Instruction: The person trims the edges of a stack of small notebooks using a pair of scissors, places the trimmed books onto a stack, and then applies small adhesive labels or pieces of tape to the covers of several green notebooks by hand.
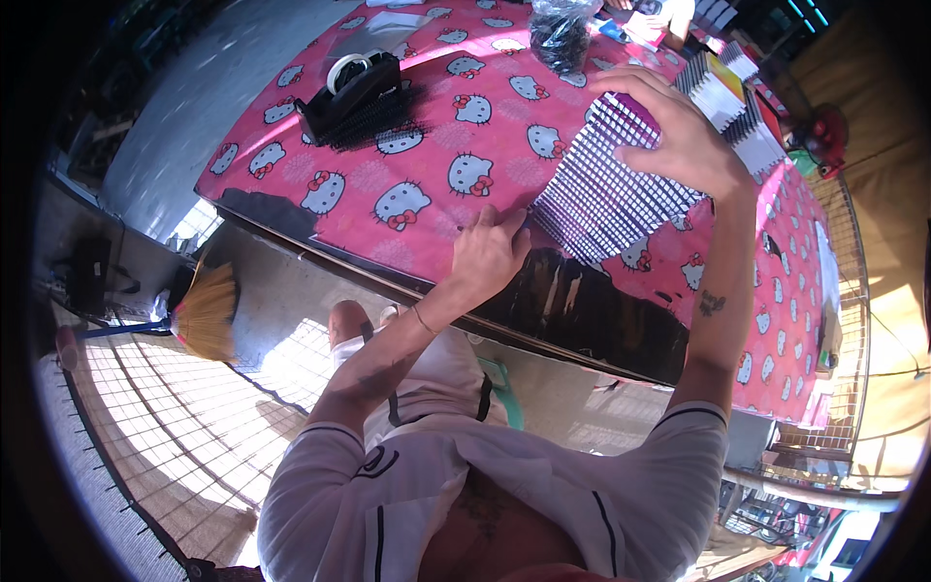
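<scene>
A purple-and-white gridded stack [613, 184], which looks like sheets or notebooks with rows of small squares, sits tilted near the table's front edge. My right hand [689, 141] is curved over its far side, with the fingers across the top edge and the thumb on its face. Beside its near left corner, my left hand [487, 254] is at the table edge with fingers bent inward. Whatever may be between those fingers is too small to make out. Beneath everything lies a pink tablecloth [354, 228] with cartoon cat heads, torn along the front to a dark surface.
A black tape dispenser [357, 89] stands at the back left of the table. Farther back is a dark plastic-wrapped bundle [561, 39]. Spiral-bound notebooks [716, 92] are stacked at the right. A co-worker's arm [677, 17] shows beyond. A broom [206, 312] leans at the lower left.
</scene>
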Available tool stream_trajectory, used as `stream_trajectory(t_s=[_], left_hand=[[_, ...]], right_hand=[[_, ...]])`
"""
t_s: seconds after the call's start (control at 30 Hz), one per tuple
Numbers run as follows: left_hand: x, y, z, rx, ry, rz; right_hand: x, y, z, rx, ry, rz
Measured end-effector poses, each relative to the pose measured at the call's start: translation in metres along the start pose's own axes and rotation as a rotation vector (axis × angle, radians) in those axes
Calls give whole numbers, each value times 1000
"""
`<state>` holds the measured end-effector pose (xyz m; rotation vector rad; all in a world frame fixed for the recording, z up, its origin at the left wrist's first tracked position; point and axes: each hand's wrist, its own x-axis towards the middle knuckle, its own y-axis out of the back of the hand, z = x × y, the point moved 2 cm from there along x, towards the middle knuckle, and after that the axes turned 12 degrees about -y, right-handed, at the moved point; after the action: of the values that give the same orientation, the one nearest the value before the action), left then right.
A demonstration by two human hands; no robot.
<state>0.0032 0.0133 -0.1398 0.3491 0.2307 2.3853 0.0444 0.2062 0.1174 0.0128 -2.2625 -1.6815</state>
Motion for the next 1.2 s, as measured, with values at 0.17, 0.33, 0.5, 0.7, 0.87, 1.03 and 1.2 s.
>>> stream_trajectory(t_s=[0.17, 0.33, 0.5, 0.7, 0.87, 1.03, 1.2], left_hand=[[-1, 6, 5, -624, 371, 49], [0, 0, -5, -644, 313, 68], [1, 1, 9, 386, -211, 14], [8, 17, 2, -422, 358, -66], [11, 13, -6, -589, 414, -18], [18, 11, -10, -30, 132, -115], [21, 10, 2, 594, -203, -176]], right_hand=[[-2, 0, 0, -13, -16, 0], [0, -2, 1, -19, -2, 5], [0, 0, 2, -5, 5, -5], [-2, -1, 2, -23, 35, 26], [0, 0, 1, 35, 12, -10], [-1, -1, 1, 1, 26, 12], [0, 0, -1, 14, 12, -17]])
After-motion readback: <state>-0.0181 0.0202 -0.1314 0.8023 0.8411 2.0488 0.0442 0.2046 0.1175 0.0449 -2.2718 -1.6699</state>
